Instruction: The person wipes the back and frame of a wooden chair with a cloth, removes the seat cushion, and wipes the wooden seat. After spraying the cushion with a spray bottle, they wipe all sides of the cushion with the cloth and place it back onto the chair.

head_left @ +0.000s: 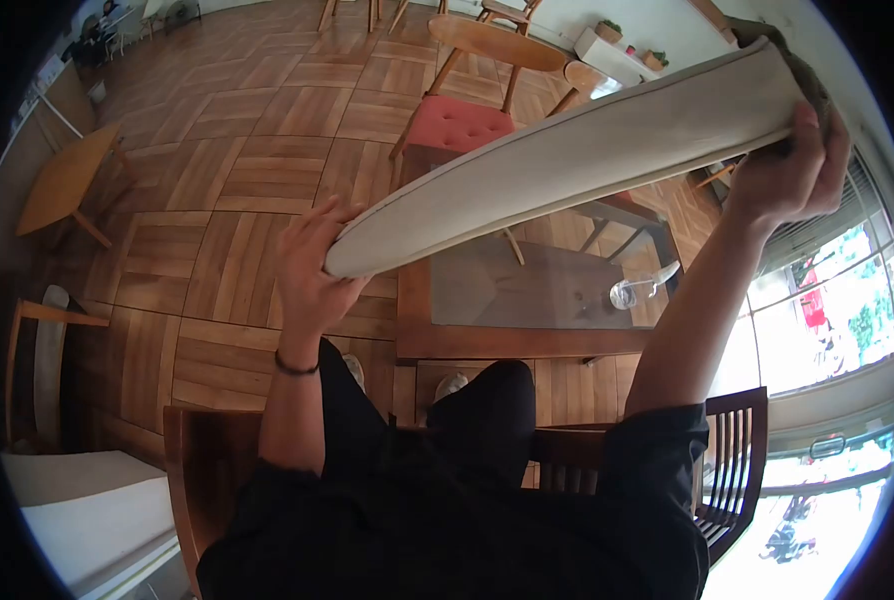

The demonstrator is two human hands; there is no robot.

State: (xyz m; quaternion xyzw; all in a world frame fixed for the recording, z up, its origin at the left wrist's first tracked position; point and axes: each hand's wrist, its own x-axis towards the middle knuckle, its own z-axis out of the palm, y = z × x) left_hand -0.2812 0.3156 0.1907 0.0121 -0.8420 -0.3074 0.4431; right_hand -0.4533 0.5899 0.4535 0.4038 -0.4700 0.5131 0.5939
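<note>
Holding long beige cushion [567, 160] by both ends, raised in air above glass-topped surface [527, 300]. Left hand [307, 270] clamped on lower end, right hand [787, 170] clamped on upper end, hands well apart. Cushion tilted, right end higher, slight bow mid-span. Clear glass [639, 290] on surface below; red-seated chair [457, 122] beyond. Judgement: firm grip at both ends best, fingers wrapped round edge, ends level, cushion well clear of glass underneath.

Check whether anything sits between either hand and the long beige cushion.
Nothing visible does. The left hand grips one end of the cushion directly and the right hand clasps the other end. The cushion is held in the air above the glass table.
</note>
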